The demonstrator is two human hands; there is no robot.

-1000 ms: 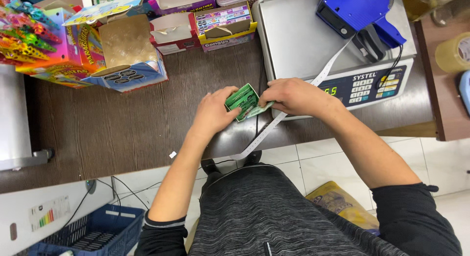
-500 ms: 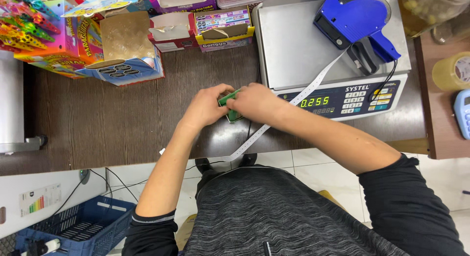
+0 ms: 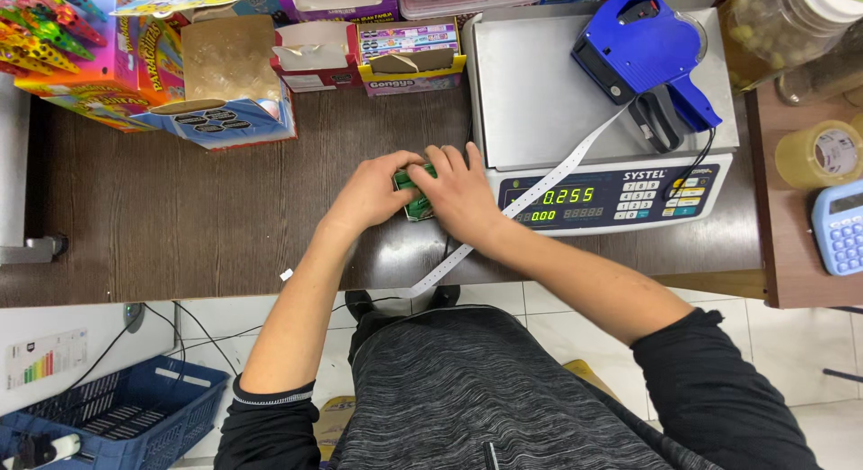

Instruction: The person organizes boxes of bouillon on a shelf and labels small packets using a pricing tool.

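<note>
Two hands are closed around a small green packet (image 3: 415, 193) on the desk (image 3: 180, 218), just left of the weighing scale (image 3: 593, 119). Compared with one second earlier, the packet has been lowered from above the desk edge and is now covered by the left hand (image 3: 373, 193) and right hand (image 3: 465, 193), so handling appears to be at close quarters. Behind the packet, an open yellow carton (image 3: 412, 61) is seen with cardboard inside; further left of the scale, an open blue box (image 3: 220, 84) holds a brown insert.
</note>
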